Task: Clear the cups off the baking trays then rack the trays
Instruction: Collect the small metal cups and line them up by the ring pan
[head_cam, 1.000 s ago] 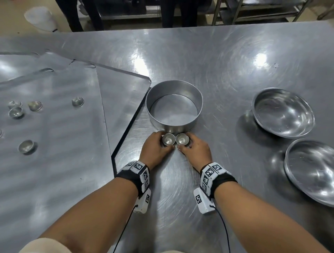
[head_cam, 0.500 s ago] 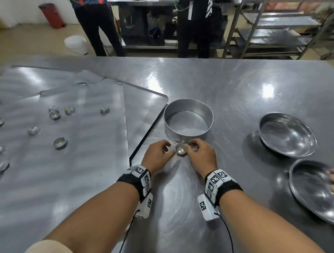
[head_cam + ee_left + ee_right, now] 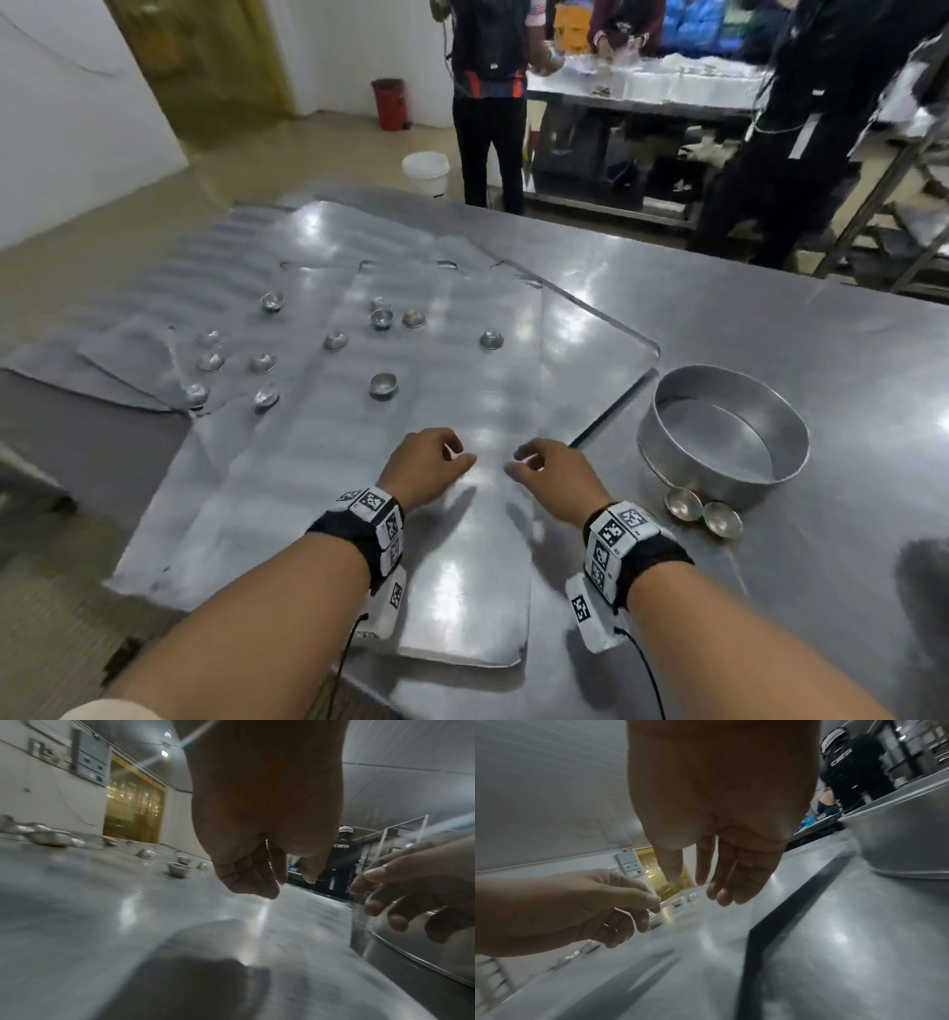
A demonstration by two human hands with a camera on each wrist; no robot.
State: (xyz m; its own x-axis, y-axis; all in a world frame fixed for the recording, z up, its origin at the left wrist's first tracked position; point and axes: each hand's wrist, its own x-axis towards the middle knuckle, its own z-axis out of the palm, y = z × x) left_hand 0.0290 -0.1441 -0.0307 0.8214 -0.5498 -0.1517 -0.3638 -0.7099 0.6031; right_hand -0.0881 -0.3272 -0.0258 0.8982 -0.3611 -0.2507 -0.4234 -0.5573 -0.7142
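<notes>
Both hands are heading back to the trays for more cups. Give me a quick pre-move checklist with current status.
1. Left hand free: ok, fingers loosely curled, no grip on anything.
2. Right hand free: ok, nothing held.
3. Two cups set down beside the round pan: ok, on the table, clear of the trays.
4. Trays cleared: not ok, about a dozen cups remain.
5. Nearest cup reachable: ok, upright, nothing in between.
6. Trays ready to lift: cannot tell, they overlap and the stack is unclear.

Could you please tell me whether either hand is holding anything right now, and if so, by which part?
Nothing is held: the left hand and right hand hover empty over the tray.
</notes>
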